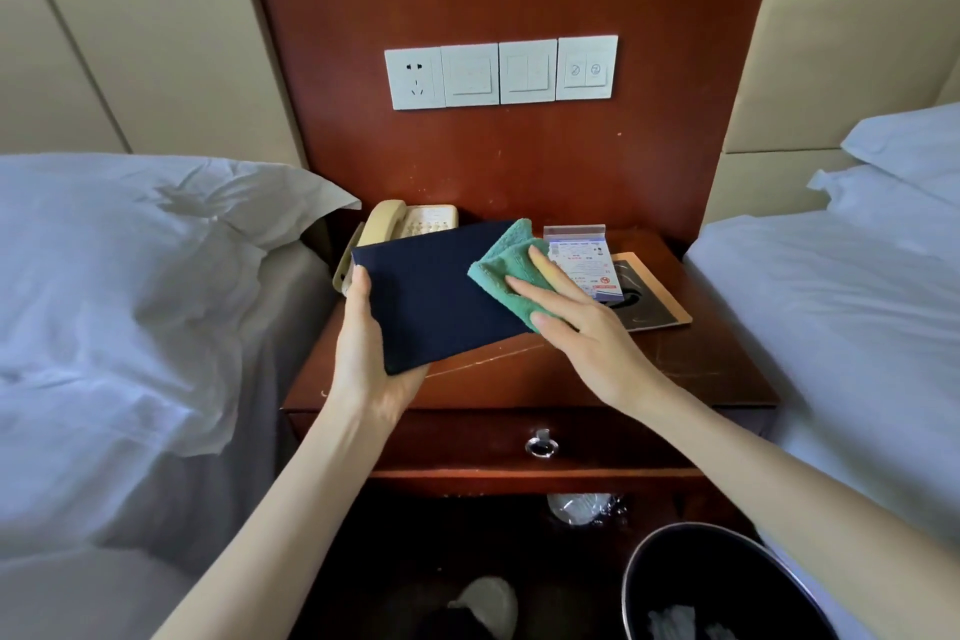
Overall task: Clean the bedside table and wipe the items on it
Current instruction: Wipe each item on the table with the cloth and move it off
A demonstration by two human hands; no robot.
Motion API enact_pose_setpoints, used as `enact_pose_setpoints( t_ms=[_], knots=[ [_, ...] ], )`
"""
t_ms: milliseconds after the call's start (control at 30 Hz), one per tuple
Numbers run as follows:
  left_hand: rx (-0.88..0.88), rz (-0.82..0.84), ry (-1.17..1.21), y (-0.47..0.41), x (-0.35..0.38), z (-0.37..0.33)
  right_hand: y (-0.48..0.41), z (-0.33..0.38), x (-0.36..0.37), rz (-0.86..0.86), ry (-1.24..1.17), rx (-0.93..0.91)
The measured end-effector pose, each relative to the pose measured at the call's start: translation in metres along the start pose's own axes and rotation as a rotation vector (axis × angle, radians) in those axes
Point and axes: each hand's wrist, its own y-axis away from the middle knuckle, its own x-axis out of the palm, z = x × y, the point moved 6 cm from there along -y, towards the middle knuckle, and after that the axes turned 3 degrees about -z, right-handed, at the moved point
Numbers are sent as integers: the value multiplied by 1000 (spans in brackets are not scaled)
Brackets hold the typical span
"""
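Observation:
My left hand grips the near left edge of a dark blue folder, held tilted above the reddish wooden bedside table. My right hand presses a folded green cloth flat against the folder's right part. Behind the folder a cream telephone sits at the table's back left, partly hidden. An acrylic card stand with a printed notice stands at the back right, and a dark pamphlet lies flat beside it.
Beds with white bedding flank the table on the left and right. Wall sockets and switches sit on the wooden panel above. A drawer with a ring pull is below. A black waste bin stands at the lower right.

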Motion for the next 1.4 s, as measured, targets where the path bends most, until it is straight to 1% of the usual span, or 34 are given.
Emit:
enact_pose_setpoints(
  t_ms=[133,200,267,333,567,700,800,900,967,1100,1200,1300,1400],
  knots=[
    [-43,17,-16,10,1,5,-16,17,-11,-65,-64,26],
    [-46,37,-19,15,4,7,-21,22,-18,-141,-171,73],
    [-36,-5,-68,19,4,4,-19,23,-24,-208,-347,142],
    [-42,-53,-106,22,3,-1,-13,22,-27,-221,-493,196],
    [-36,-62,-151,37,10,-6,11,22,-32,-203,-713,269],
    [10,-147,-141,44,10,-13,31,19,-32,-183,-705,293],
    [63,-160,-138,46,9,-18,42,17,-33,-173,-719,312],
    [162,-286,-166,50,-6,-29,46,16,-37,-205,-628,333],
    [221,-330,-212,47,-14,-40,45,15,-39,-231,-588,342],
    [316,-418,-339,32,-24,-62,35,7,-42,-307,-593,372],
    [393,-425,-446,21,-32,-79,20,4,-35,-344,-605,400],
    [418,-422,-505,12,-51,-98,1,6,-16,-340,-604,406],
    [449,-470,-565,5,-73,-125,-20,13,7,-315,-599,389]
  ],
)
